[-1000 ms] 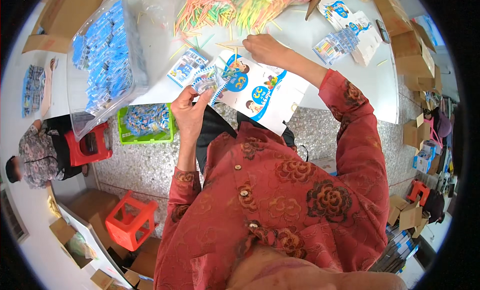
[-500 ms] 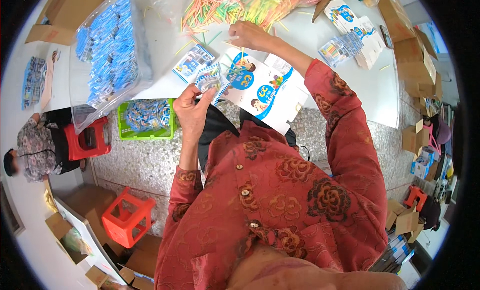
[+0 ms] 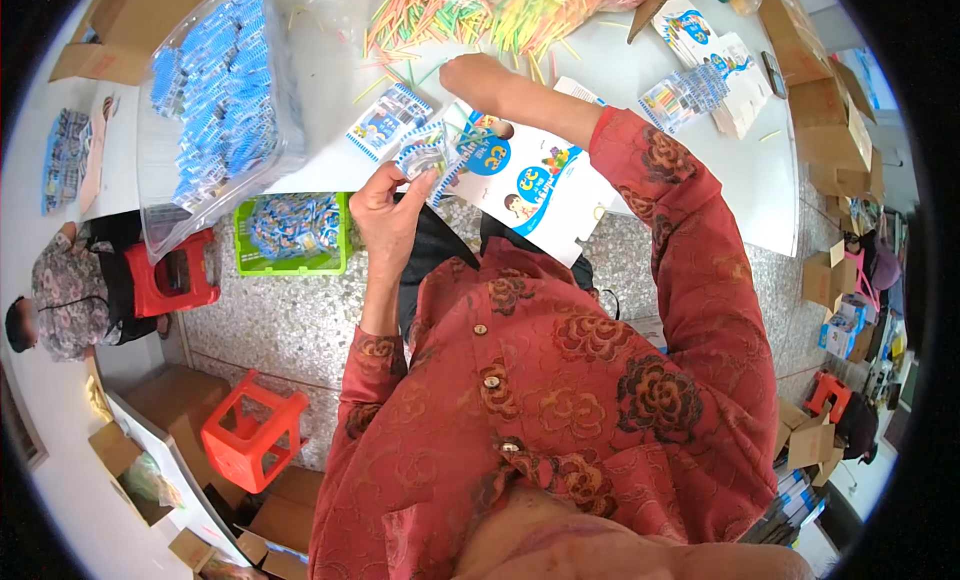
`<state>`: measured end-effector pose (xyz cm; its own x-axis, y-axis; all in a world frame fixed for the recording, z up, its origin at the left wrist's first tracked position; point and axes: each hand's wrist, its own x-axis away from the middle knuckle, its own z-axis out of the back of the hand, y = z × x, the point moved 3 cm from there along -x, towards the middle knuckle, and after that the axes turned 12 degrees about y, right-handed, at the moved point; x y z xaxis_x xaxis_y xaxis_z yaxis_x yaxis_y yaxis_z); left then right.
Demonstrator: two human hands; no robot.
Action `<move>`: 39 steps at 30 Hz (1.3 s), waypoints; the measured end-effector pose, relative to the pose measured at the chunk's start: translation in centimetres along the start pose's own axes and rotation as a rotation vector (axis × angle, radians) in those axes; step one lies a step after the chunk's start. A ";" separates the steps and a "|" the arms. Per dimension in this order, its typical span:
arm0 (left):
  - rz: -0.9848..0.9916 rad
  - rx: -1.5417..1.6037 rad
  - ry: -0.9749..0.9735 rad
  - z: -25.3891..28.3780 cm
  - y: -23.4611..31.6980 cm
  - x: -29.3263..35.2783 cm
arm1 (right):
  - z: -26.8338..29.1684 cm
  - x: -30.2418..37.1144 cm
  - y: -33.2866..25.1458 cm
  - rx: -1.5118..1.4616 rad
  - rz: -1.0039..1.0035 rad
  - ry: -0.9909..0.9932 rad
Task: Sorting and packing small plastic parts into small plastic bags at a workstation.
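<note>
My left hand (image 3: 390, 208) pinches a small blue-and-white plastic packet (image 3: 425, 152) between thumb and fingers, over the table's near edge. A few thin coloured sticks, like straws, show at the packet's upper right side. Just beyond the packet is my right hand (image 3: 475, 80), back of the hand up; its fingers are mostly hidden, so what they hold does not show. Another blue-and-white packet (image 3: 385, 125) lies on the table left of it. Beneath my hands lies a flat white printed carton (image 3: 560, 215) with blue patches, jutting past the table edge.
A heap of coloured sticks (image 3: 430, 15) spreads at the far side. On the left stands a clear bin (image 3: 290, 145) of blue packets; below it, a green crate (image 3: 345, 265) on the floor. Flat cartons (image 3: 738, 110) and a clear pack (image 3: 665, 105) lie right. Red stools (image 3: 255, 460) stand behind left.
My right hand has shifted slightly down and left, toward the packet, and its fingers have turned out of sight. My left hand keeps hold of the packet nearly in place.
</note>
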<state>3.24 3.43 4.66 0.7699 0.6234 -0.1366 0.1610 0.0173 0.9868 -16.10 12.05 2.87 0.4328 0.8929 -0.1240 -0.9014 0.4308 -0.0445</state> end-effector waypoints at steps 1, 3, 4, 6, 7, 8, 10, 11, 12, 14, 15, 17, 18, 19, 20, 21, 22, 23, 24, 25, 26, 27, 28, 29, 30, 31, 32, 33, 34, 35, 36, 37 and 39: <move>0.017 0.007 0.014 -0.2 0.4 0.1 | -0.4 0.1 0.0 0.000 0.002 0.002; 0.032 0.013 0.029 -0.2 0.5 0.2 | -0.9 0.7 0.0 -0.029 0.027 0.143; 0.003 -0.019 0.018 -0.1 0.4 0.2 | -0.8 0.9 -0.1 -0.031 0.032 0.145; -0.028 -0.053 0.011 0.1 0.3 0.2 | -0.6 1.2 -0.2 -0.017 0.071 0.181; -0.020 -0.062 0.005 0.0 0.3 0.2 | -0.7 1.4 0.0 -0.016 0.070 0.183; -0.012 -0.071 -0.001 0.0 0.3 0.2 | -0.8 1.6 0.2 -0.021 0.053 0.186; -0.018 -0.088 -0.002 0.2 0.1 0.2 | -0.8 1.9 0.5 -0.026 0.037 0.191; -0.021 -0.105 -0.001 0.2 0.1 0.2 | -0.8 1.9 0.6 -0.011 0.011 0.184; -0.023 -0.106 -0.001 0.2 0.2 0.3 | -0.7 2.0 0.7 0.003 -0.015 0.176; -0.014 -0.072 -0.002 -0.2 0.6 0.4 | -0.8 2.5 1.4 0.002 -0.013 0.179; -0.016 -0.072 -0.004 -0.3 0.6 0.4 | -0.8 2.7 1.8 -0.001 -0.010 0.181; -0.041 -0.076 -0.015 -0.5 0.6 0.4 | -0.6 3.0 2.8 -0.040 -0.043 0.293; -0.043 -0.077 -0.017 -0.5 0.6 0.4 | -0.4 3.3 3.4 -0.080 -0.077 0.403; -0.051 -0.084 -0.033 -0.6 0.5 0.4 | 0.3 3.6 3.7 -0.081 -0.077 0.403; -0.060 -0.092 -0.043 -0.5 0.5 0.4 | 1.9 3.7 4.0 -0.291 -0.173 0.382; -0.059 -0.094 -0.038 -0.4 0.5 0.4 | 3.4 3.8 4.2 -0.499 -0.269 0.355; -0.085 -0.117 -0.050 -0.5 0.7 0.3 | 4.9 4.4 4.1 -0.791 -0.426 0.389; -0.110 -0.143 -0.058 -0.6 0.8 0.3 | 6.6 4.9 3.6 -0.795 -0.425 0.387; -0.108 -0.141 -0.062 -0.8 1.0 0.3 | 8.3 5.6 3.1 -1.062 -0.417 0.373; -0.115 -0.185 -0.073 -1.2 1.3 0.3 | 9.7 6.3 2.6 -1.328 -0.406 0.358; -0.122 -0.234 -0.079 -1.3 1.4 0.3 | 10.7 6.6 2.0 -1.332 -0.406 0.356; -0.120 -0.237 -0.078 -1.3 1.3 0.3 | 11.6 6.9 1.3 -1.409 -0.365 0.339; -0.117 -0.233 -0.087 -1.5 1.1 0.3 | 12.4 7.3 0.7 -1.482 -0.326 0.326; -0.114 -0.229 -0.096 -1.7 1.0 0.2 | 13.1 7.6 0.0 -1.481 -0.329 0.328; -0.114 -0.229 -0.099 -1.9 1.1 0.2 | 13.6 7.7 -0.9 -1.523 -0.278 0.293; -0.121 -0.235 -0.106 -2.1 1.2 0.2 | 13.8 7.6 -1.5 -1.564 -0.227 0.258; -0.128 -0.242 -0.111 -2.2 1.3 0.3 | 13.6 7.6 -1.7 -1.558 -0.201 0.215; -0.129 -0.243 -0.113 -2.3 1.3 0.3 | 13.3 7.7 -1.8 -1.559 -0.202 0.217; -0.135 -0.241 -0.116 -2.4 1.3 0.3 | 13.1 7.7 -2.0 -1.515 -0.199 0.212; -0.142 -0.240 -0.120 -2.4 1.4 0.2 | 13.0 7.7 -2.1 -1.471 -0.197 0.206; -0.142 -0.241 -0.119 -2.4 1.3 0.2 | 13.1 7.7 -2.2 -1.472 -0.196 0.206; -0.135 -0.232 -0.117 -2.3 1.3 0.2 | 13.2 7.8 -2.4 -1.394 -0.220 0.168; -0.128 -0.223 -0.116 -2.3 1.3 0.2 | 13.0 7.8 -2.6 -1.316 -0.245 0.131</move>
<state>2.18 5.34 6.13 0.8195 0.5119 -0.2576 0.1314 0.2697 0.9539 -10.22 19.56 14.89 0.6455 0.7609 -0.0658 -0.1769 0.0651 -0.9821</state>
